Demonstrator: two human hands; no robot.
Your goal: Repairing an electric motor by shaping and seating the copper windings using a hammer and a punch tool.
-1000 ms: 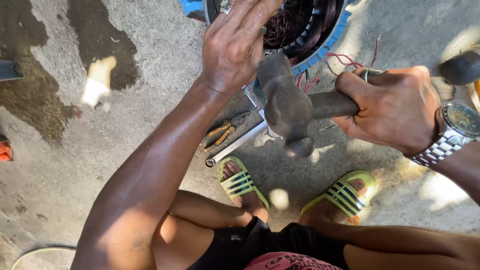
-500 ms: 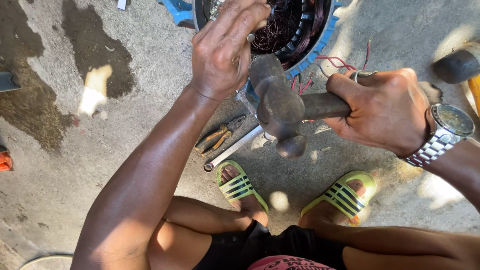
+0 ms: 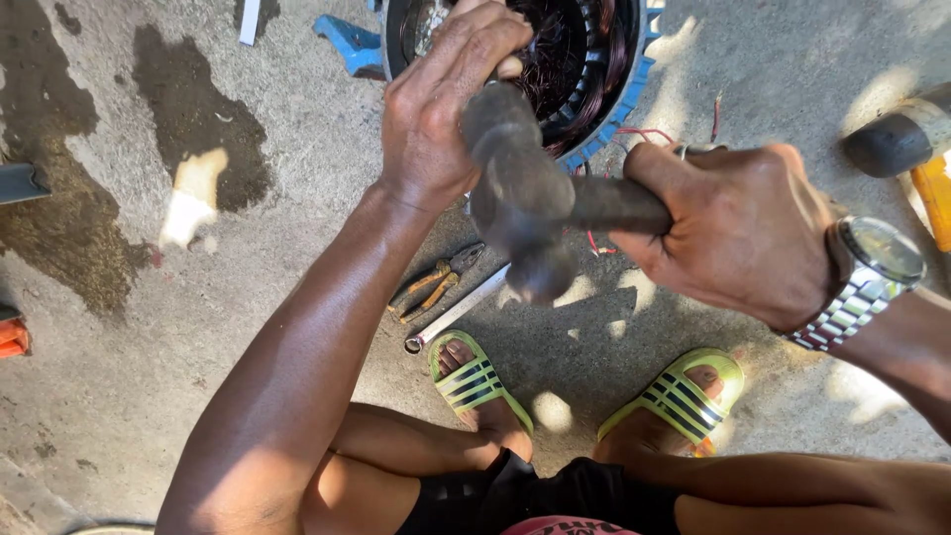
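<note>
1. Far left on the grey concrete floor [image 3: 119, 396]: dark wet patches, nothing within reach of either hand.
2. Left of centre, lying just beside each other near the green striped sandals [image 3: 475, 381]: orange-handled pliers [image 3: 431, 282] and a long silver steel wrench [image 3: 461, 309].
3. Centre top: left hand [image 3: 441, 109] with fingers curled at the rim of the round blue-cased motor stator with dark copper windings [image 3: 594, 69]; whatever lies inside the curl is hidden, so cannot tell.
4. Centre: dark steel ball-peen hammer [image 3: 515, 188] held above the floor, head close by the left knuckles.
5. Right: right hand [image 3: 733, 228] wrapped fully shut round the hammer's handle, silver wristwatch [image 3: 872, 263] behind it.
6. Judged step: mid-strike at the stator rim. Calls for a short, well-aimed blow, clear of the left fingers and the windings.
</note>
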